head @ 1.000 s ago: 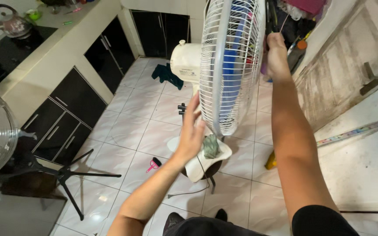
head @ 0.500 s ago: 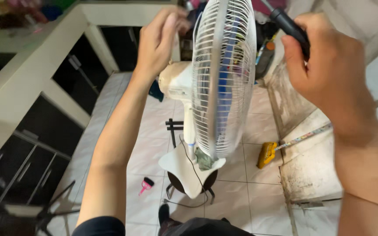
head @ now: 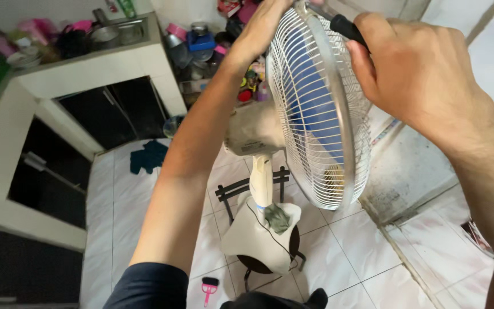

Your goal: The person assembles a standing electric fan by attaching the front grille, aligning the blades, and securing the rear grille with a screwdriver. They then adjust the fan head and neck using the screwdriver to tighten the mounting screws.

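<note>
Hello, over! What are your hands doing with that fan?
Left hand grips fan guard top. Right hand holds black-handled tool at rim. Nothing blocking.

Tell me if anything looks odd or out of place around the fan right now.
The white fan stands on a small round stool, not the floor, with a crumpled green cloth on its base. A dark cloth and a pink brush lie loose on the tiled floor.

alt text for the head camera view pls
A person's left hand grips the top rim of a white fan's wire guard while the right hand holds a black-handled tool against it. The fan stands on a dark stool over a white tiled floor.
</note>
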